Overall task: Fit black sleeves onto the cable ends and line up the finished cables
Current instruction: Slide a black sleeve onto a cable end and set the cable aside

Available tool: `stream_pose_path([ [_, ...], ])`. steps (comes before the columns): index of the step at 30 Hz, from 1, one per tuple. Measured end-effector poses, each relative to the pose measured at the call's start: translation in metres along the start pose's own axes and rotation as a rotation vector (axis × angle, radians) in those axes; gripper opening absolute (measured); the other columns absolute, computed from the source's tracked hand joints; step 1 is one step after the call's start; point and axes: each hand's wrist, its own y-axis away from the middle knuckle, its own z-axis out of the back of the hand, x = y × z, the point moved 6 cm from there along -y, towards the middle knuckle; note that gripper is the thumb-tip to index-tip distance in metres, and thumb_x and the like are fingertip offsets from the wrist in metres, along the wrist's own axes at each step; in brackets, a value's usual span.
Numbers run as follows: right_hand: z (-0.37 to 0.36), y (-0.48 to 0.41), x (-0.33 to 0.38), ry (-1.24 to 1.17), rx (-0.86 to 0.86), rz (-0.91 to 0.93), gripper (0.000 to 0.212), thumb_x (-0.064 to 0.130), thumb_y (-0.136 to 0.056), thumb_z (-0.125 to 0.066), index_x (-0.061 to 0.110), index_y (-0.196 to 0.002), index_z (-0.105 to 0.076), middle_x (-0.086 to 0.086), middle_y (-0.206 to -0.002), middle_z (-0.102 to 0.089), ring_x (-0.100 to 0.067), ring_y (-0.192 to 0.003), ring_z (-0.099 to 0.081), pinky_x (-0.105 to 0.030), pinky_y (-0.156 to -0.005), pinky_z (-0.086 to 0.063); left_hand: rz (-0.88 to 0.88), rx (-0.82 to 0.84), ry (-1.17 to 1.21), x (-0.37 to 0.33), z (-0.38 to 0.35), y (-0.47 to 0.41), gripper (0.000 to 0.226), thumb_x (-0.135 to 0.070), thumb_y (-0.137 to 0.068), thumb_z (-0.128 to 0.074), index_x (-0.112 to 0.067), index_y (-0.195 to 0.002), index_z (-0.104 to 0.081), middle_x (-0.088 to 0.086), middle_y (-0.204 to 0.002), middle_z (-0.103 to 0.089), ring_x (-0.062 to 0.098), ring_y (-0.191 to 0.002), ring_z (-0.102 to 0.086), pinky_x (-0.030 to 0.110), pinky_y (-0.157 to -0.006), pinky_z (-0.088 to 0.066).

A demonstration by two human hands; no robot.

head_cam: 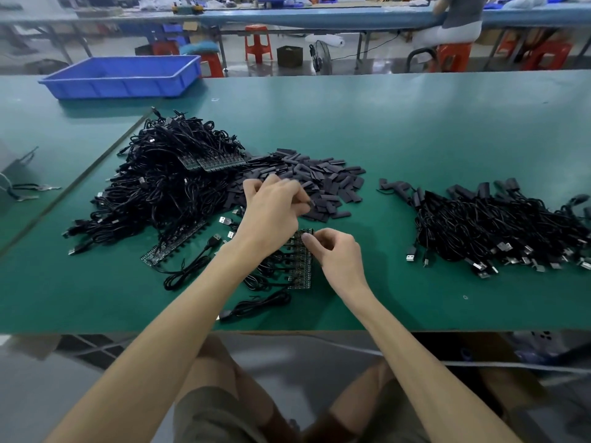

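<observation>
Green bench mat in a busy workshop. Left hand [271, 207] is pinching what looks like 1 black sleeve [309, 203] at the sleeve pile [323, 183]. Right hand [337, 252] pinches the top of the board strip [300, 260]. Finished cables [499, 225] lie well apart on the right. My worry is the sleeve snagging on a board corner, or a tug dragging the tangled leads.

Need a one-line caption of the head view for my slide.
Left hand pinches a sleeve at the sleeve pile; right hand holds the board strip on the green table.
</observation>
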Motion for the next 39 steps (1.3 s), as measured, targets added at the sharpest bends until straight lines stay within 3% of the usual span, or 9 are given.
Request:
stream_pose_path([
  [5, -0.01, 0.0, 0.011, 0.358, 0.05, 0.066, 0.056, 0.061, -0.1, -0.051, 0.02, -0.062, -0.049, 0.006, -0.049, -0.046, -0.015, -0.049, -0.043, -0.033, -0.052, -0.03, 0.018, -0.046, 0.509, -0.021, 0.024, -0.009, 0.012, -0.014, -0.095, -0.07, -0.025, -0.095, -0.067, -0.008, -0.085, -0.07, 0.001, -0.082, -0.066, 0.026, -0.083, -0.053],
  [11, -0.026, 0.006, 0.016, 0.698, 0.22, 0.218, 0.045, 0.057, -0.106, -0.036, 0.025, -0.1, -0.067, 0.005, -0.076, -0.046, -0.02, -0.062, -0.042, -0.043, -0.089, -0.036, 0.123, 0.044, 0.982, -0.024, 0.0, -0.01, 0.007, -0.008, -0.1, -0.062, -0.006, -0.106, -0.065, 0.009, -0.083, -0.07, 0.019, -0.067, -0.063, 0.03, -0.052, -0.053],
  [14, -0.027, 0.008, 0.016, 0.782, 0.298, 0.294, 0.03, 0.046, -0.109, -0.038, 0.027, -0.096, -0.056, 0.008, -0.084, -0.04, -0.024, -0.074, -0.041, -0.038, -0.082, -0.027, 0.213, 0.11, 0.989, -0.016, -0.031, -0.004, 0.01, -0.01, -0.102, -0.06, -0.003, -0.106, -0.066, 0.005, -0.081, -0.069, 0.016, -0.066, -0.06, 0.025, -0.046, -0.045],
  [19, -0.002, 0.002, 0.009, 0.285, 0.463, 0.165, 0.019, 0.02, -0.103, -0.061, 0.017, -0.116, -0.075, 0.005, -0.111, -0.062, -0.017, -0.102, -0.056, -0.026, -0.089, -0.038, 0.477, 0.143, 1.079, 0.018, -0.07, 0.014, 0.014, -0.014, -0.103, -0.059, -0.003, -0.103, -0.067, 0.003, -0.081, -0.068, 0.019, -0.068, -0.057, 0.023, -0.044, -0.04],
  [23, 0.029, -0.012, 0.009, 0.288, 0.193, 0.188, 0.018, 0.015, -0.102, -0.061, 0.009, -0.094, -0.076, -0.004, -0.088, -0.065, -0.019, -0.082, -0.058, -0.032, -0.079, -0.043, 0.41, 0.183, 0.768, 0.028, -0.078, 0.021, 0.007, -0.018, -0.1, -0.062, -0.016, -0.098, -0.068, -0.008, -0.076, -0.07, 0.008, -0.062, -0.059, 0.019, -0.053, -0.042],
  [26, 0.045, -0.025, 0.009, 0.393, -0.03, 0.215, 0.021, 0.019, -0.105, -0.057, 0.011, -0.118, -0.071, -0.002, -0.111, -0.063, -0.016, -0.108, -0.053, -0.032, -0.094, -0.044, 0.353, 0.211, 0.666, 0.035, -0.077, 0.03, 0.007, -0.018, -0.1, -0.062, -0.019, -0.095, -0.067, -0.008, -0.073, -0.07, 0.009, -0.06, -0.058, 0.017, -0.055, -0.041],
  [30, 0.035, -0.045, 0.0, 0.62, 0.044, 0.182, 0.051, 0.024, -0.106, -0.056, 0.012, -0.153, -0.044, -0.004, -0.146, -0.049, -0.023, -0.136, -0.035, -0.036, -0.114, -0.032, 0.337, 0.249, 0.614, 0.06, -0.061, 0.038, 0.006, -0.019, -0.1, -0.062, -0.019, -0.1, -0.068, -0.004, -0.075, -0.072, 0.006, -0.062, -0.061, 0.017, -0.052, -0.044],
  [36, 0.002, -0.062, -0.003, 0.767, 0.173, 0.193, 0.057, 0.029, -0.111, -0.04, 0.022, -0.163, -0.02, 0.01, -0.169, -0.021, -0.02, -0.154, -0.011, -0.044, -0.12, -0.015, 0.306, 0.255, 0.667, 0.059, -0.059, 0.039, 0.006, -0.017, -0.099, -0.065, -0.017, -0.099, -0.071, -0.002, -0.075, -0.074, 0.01, -0.063, -0.064, 0.022, -0.049, -0.046],
  [39, -0.002, -0.068, -0.001, 0.796, 0.072, 0.219, 0.046, 0.028, -0.11, -0.041, 0.019, -0.155, -0.037, 0.005, -0.161, -0.038, -0.022, -0.149, -0.022, -0.043, -0.117, -0.017, 0.273, 0.244, 0.727, 0.046, -0.064, 0.032, 0.007, -0.016, -0.099, -0.064, -0.014, -0.101, -0.071, -0.002, -0.076, -0.075, 0.011, -0.064, -0.067, 0.023, -0.046, -0.047],
])
